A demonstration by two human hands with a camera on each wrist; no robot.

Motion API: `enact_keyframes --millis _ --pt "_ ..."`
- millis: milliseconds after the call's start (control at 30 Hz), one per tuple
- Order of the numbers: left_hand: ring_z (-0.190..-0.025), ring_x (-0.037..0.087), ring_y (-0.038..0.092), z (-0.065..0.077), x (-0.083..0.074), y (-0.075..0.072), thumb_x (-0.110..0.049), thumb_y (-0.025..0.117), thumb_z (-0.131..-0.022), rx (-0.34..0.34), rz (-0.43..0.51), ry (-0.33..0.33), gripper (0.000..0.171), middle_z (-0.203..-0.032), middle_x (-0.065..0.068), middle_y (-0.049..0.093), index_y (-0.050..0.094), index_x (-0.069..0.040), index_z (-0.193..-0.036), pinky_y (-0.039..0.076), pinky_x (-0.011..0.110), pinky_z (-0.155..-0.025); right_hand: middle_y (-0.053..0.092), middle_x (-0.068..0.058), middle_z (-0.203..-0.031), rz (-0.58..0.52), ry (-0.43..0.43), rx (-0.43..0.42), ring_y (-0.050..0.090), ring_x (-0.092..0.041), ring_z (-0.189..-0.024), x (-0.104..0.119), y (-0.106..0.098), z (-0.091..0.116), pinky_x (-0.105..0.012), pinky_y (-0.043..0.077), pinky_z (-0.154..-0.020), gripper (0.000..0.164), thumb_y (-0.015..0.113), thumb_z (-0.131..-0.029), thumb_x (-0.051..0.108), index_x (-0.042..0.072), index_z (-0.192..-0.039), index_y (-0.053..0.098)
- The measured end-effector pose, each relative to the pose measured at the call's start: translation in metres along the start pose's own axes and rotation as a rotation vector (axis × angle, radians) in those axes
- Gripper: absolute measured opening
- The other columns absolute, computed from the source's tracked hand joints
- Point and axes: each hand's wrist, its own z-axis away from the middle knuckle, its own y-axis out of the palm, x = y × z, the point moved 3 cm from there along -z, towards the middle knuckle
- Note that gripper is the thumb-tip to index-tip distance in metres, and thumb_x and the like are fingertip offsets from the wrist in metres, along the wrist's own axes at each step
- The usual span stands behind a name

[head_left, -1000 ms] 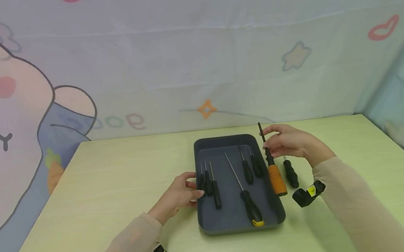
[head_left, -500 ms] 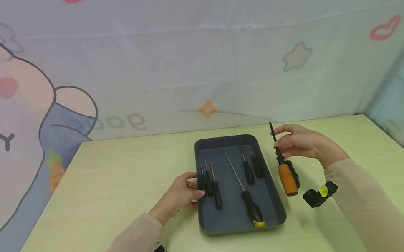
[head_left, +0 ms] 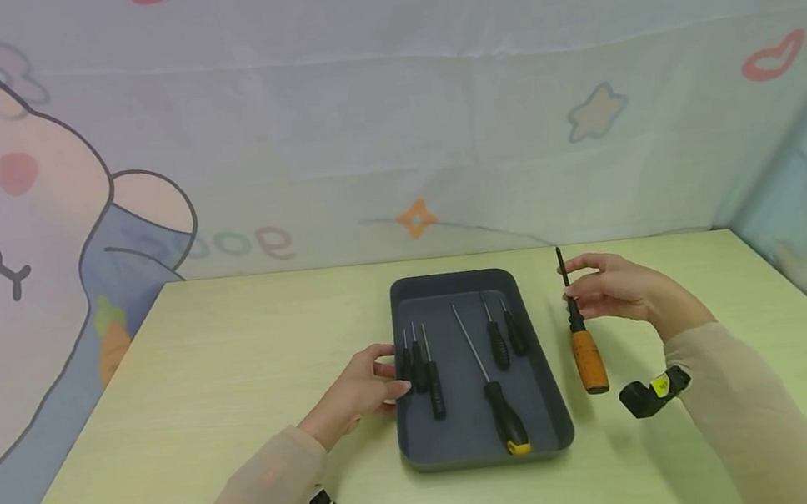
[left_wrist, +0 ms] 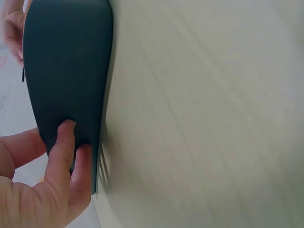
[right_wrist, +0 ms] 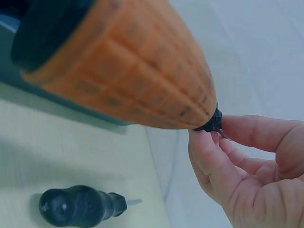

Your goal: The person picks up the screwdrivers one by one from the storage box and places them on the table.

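My left hand (head_left: 360,388) grips the left wall of a dark grey tray (head_left: 457,443), its thumb at the rim. In the left wrist view, fingers (left_wrist: 59,164) press the tray's outer side. My right hand (head_left: 620,292) pinches an orange-handled screwdriver (head_left: 589,359) near the handle's narrow end, shank pointing away, just right of the tray. A black screwdriver (right_wrist: 78,206) lies on the table below it; in the head view the orange handle hides it. Inside the tray lies a large black screwdriver (head_left: 505,416) with a yellow end.
Along the tray's left side lie several small black screwdrivers, one of them a slim screwdriver (head_left: 436,391). Two more, including a black screwdriver (head_left: 498,345), lie at its upper right. A printed cloth (head_left: 328,127) hangs behind the pale wooden table (head_left: 234,348).
My right hand has carried the orange-handled screwdriver to the right, from the tray's right edge to above the loose black screwdriver, now covered in the head view. My left hand stays on the tray.
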Motion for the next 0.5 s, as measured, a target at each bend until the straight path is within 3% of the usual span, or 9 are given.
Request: enact_keyframes --millis 500 --pt "-0.085 0.026 0.060 0.001 0.000 0.000 0.007 0.063 -0.084 -0.001 0.000 0.005 0.059 -0.111 0.022 0.049 0.038 0.001 -0.137 0.055 0.040 -0.070 0.057 -0.004 -0.082 -0.036 0.022 -0.001 0.058 -0.010 -0.065 -0.014 -0.012 0.002 -0.023 0.053 -0.061 0.045 0.049 -0.092 -0.002 -0.004 -0.131 0.026"
